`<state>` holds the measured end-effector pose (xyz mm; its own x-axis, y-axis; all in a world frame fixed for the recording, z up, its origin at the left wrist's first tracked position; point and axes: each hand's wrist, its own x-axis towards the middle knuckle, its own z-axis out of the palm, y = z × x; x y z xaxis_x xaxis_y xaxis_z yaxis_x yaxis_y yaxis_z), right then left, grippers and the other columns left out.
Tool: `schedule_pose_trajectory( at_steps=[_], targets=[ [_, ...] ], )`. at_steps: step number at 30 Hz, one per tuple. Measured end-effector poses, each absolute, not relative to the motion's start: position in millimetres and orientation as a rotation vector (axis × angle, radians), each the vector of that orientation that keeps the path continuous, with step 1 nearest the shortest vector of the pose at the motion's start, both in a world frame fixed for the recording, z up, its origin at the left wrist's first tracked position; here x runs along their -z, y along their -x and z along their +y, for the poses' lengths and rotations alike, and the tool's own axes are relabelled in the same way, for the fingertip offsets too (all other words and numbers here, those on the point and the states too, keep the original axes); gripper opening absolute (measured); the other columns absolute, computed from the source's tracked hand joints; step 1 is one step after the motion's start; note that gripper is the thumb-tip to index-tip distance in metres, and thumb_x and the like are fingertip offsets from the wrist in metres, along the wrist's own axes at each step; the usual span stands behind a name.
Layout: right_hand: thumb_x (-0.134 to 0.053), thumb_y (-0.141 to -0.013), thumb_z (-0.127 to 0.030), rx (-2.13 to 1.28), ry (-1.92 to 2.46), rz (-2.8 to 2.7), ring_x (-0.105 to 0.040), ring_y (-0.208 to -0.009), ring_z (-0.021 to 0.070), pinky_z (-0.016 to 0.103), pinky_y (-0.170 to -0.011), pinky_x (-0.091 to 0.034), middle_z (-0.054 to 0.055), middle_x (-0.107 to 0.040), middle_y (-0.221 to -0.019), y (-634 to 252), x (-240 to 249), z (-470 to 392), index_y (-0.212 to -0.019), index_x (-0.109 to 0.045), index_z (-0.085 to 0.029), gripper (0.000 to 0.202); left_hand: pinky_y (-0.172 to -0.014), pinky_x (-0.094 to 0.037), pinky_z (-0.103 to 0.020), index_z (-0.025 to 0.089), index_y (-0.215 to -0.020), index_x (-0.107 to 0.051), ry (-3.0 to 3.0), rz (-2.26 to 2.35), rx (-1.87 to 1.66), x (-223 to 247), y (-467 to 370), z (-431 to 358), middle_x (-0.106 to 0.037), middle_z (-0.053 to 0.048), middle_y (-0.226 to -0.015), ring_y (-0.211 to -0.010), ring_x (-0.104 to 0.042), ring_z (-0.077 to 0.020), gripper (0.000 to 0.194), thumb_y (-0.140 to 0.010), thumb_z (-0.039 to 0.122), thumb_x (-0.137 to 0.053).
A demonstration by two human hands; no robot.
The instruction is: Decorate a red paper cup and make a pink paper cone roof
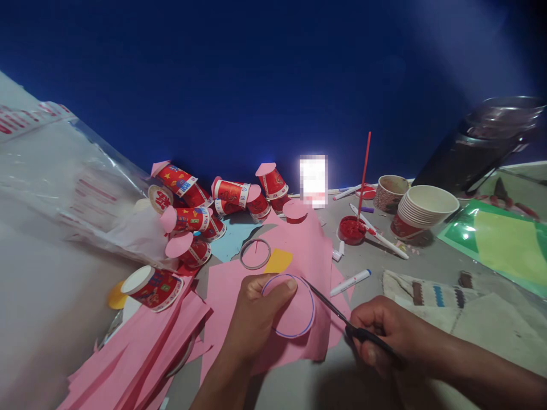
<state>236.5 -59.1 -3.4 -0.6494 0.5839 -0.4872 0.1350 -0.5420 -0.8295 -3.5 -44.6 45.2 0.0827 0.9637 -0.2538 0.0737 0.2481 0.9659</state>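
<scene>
Head view: the left hand (256,307) is pinching a blue-circled pink paper piece (294,313) toward the grey worktop's (368,254) near edge; the right hand (382,330) is gripping black-handled scissors (345,320) beside it; red paper cups (190,218) are lying toward the far edge.

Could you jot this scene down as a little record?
Left grip: holding pink paper with a blue drawn circle
Right grip: dark scissors with black handles, tips near the circle
Nearby pen: white plastic marker with blue cap
Left side: red patterned paper cups, several bearing pink paper discs
Right side: nested paper cups, white inside
</scene>
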Motion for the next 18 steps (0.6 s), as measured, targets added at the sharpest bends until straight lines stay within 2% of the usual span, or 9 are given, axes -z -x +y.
schedule_pose_trajectory(
  at_steps=[7, 18],
  targets=[
    [-0.088, -0.059, -0.068, -2.28, 1.101, -1.327, -0.05, -0.046, 0.0081, 0.019, -0.046, -0.036, -0.004, -0.056, -0.052, -239.8, 7.3, -57.7, -0.063, -0.062, -0.016, 0.058, -0.058, -0.028, -0.029, 0.02, -0.058, -0.044, -1.102, 1.299, -0.857, -48.6, 3.4, -45.3, -0.034, 0.002, -0.061, -0.06, -0.03, -0.0134, 0.047, -0.08, 0.051, -0.072],
    [-0.088, -0.063, -0.061, -2.293, 1.076, -1.299, -0.048, -0.043, 0.0074, 0.018, -0.045, -0.035, -0.005, -0.055, -0.049, -240.5, 6.0, -58.9, -0.062, -0.063, -0.016, 0.051, -0.059, -0.03, -0.027, 0.019, -0.058, -0.045, -1.102, 1.252, -0.841, -47.7, 6.7, -43.8, -0.034, 0.002, -0.063, -0.061, -0.03, -0.0126, 0.046, -0.081, 0.048, -0.073]
  ],
)
